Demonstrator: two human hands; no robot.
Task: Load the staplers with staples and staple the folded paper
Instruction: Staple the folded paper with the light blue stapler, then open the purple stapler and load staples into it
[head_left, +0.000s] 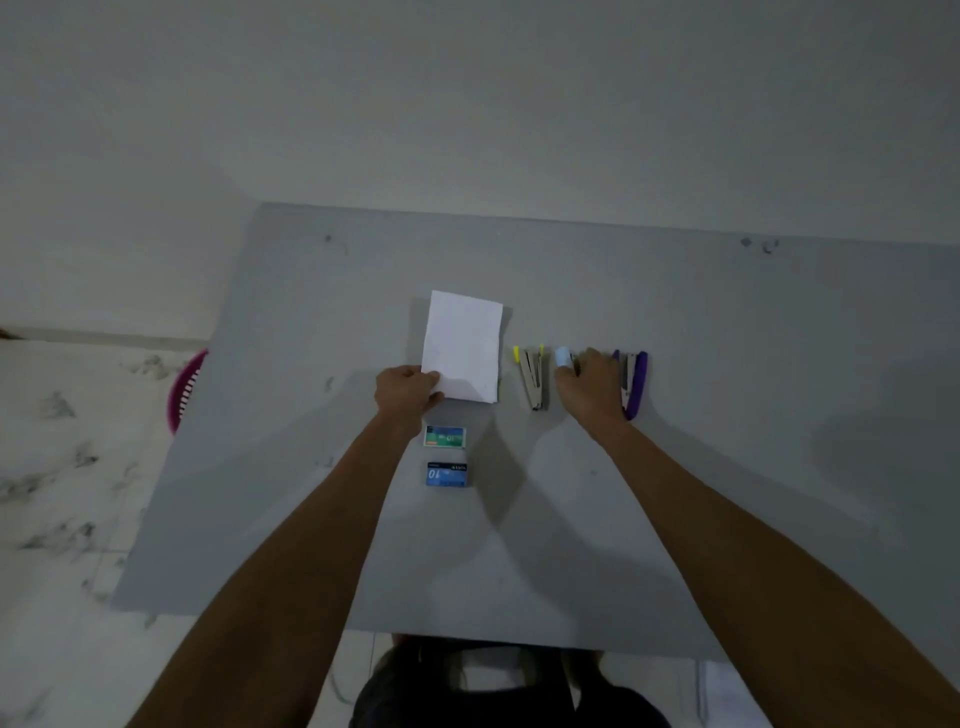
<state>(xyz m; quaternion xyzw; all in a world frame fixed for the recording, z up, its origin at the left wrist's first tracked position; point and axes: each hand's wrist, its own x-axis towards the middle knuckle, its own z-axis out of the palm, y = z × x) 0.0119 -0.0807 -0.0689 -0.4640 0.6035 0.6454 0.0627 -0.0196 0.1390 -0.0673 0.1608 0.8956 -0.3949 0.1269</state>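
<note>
The near left corner of the folded paper (462, 345) is pinched by the fingers of the left hand (408, 389); the thumb is laid on top of the sheet and the other fingers are curled together at its edge. The rest of the white sheet is spread flat on the table, reaching away from that hand toward the far side. The fingers of the right hand (589, 387) are curled down over the light blue stapler (562, 357), which is almost wholly covered. Only its pale blue end is seen just past the fingertips, on the far left of the hand. How firmly it is clasped cannot be told. Just to the left of that hand, between it and the paper, the yellow stapler (532, 376) is seen lying opened in a narrow V, touched by neither hand. The purple stapler (635, 384) is found right against the right side of the same hand, its length running near to far. Nearer the person, just below the left hand, a green staple box (445, 436) is set, and a blue staple box (447, 474) lies just behind it toward the body. Everything is carried by a grey table (311, 493). A pink basket (184, 389) is partly seen past its left edge.
</note>
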